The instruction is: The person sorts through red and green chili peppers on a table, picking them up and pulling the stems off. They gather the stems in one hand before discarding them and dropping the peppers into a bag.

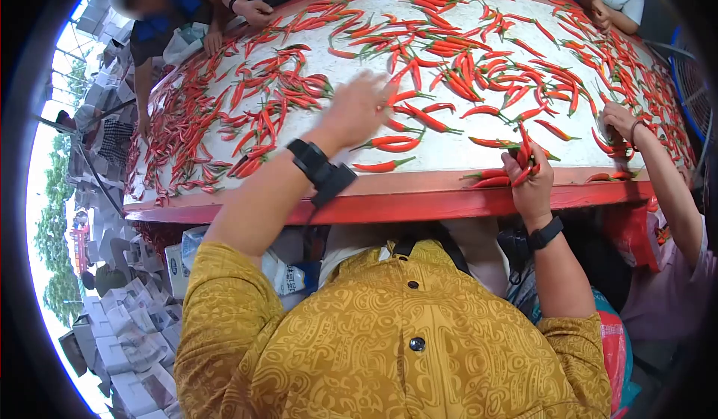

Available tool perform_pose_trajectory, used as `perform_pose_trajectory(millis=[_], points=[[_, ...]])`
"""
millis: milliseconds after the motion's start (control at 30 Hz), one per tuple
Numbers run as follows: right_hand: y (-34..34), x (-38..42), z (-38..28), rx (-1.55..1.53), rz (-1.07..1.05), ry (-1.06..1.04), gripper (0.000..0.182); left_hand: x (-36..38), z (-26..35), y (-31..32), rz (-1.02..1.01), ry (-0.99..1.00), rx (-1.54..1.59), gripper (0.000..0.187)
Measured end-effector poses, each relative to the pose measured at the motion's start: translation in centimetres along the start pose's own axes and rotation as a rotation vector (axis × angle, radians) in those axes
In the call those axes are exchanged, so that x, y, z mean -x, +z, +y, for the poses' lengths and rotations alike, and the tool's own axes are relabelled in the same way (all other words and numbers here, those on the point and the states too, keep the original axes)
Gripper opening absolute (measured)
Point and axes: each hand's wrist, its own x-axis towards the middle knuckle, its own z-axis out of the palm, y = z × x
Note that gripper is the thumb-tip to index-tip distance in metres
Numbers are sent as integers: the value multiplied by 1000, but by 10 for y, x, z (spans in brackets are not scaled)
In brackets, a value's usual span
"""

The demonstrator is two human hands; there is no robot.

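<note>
Red chili peppers (458, 82) with green stems lie scattered over a white table top (464, 153). My left hand (357, 109) is stretched out over the middle of it, palm down, its fingers smeared by motion right beside a few chilies. Near the front rim, my right hand (532, 183) is closed around a small bunch of red chili peppers (525, 157), their tips and stems sticking out past the fingers. Just left of that hand, a pair of chilies (488, 177) lies on the rim. Another chili (384, 165) rests below my left hand.
A raised red rim (389, 204) edges the table. Co-workers' hands reach in at the far left (213, 43), the top (258, 11), the upper right (600, 17) and the right (618, 120). A fan (689, 90) stands at the right. White boxes (123, 344) are piled at left.
</note>
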Motion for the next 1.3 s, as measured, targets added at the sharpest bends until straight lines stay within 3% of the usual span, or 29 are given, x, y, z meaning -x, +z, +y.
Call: perform_pose_trajectory(millis=[67,100,300,400,467,500,533,600,667,733,867,933,1033,1067,1133,1167,1200,1267,1300], points=[[-9,-1,11,-60,8,16,21,0,51,9,-191,7,-60,57],[-13,-2,17,-63,24,13,21,0,55,14,-186,6,-55,57],[-40,-7,33,-118,13,46,20,10,25,11,-221,-218,-289,57],[-53,-10,38,-71,23,13,20,-2,29,2,-175,-284,-394,51],[-60,-13,46,-61,25,-11,18,-28,40,10,-12,-170,-137,48],[-65,-14,50,-50,27,-35,17,-44,47,23,194,-18,-148,39],[-71,-15,53,-44,28,-37,17,-61,56,31,199,-16,-145,39],[-82,-15,59,-58,27,15,20,-94,70,43,139,-173,99,35],[-89,-17,69,-69,33,17,20,-112,68,60,245,-207,6,27],[-99,-19,76,-83,36,23,20,-126,60,70,100,-529,-1,25],[-117,-25,87,-48,20,-2,18,-123,46,81,231,-434,64,24],[-125,-26,94,-66,37,-5,18,-125,60,54,216,-532,-103,24],[-141,-33,99,-109,21,46,16,-129,73,30,297,-480,-198,23],[-146,-36,99,-108,20,42,16,-133,85,21,323,-493,-57,23],[-152,-43,97,-526,-27,403,14,-139,117,21,414,-481,258,24],[-148,-45,90,-682,-27,484,14,-142,142,29,474,-454,428,23],[-143,-47,83,-784,-30,514,18,-142,173,27,298,-464,665,22],[-139,-47,64,-1040,-90,661,22,-138,232,48,160,-343,918,22],[-131,-47,58,-1199,4,680,23,-135,265,52,116,-345,974,20]])
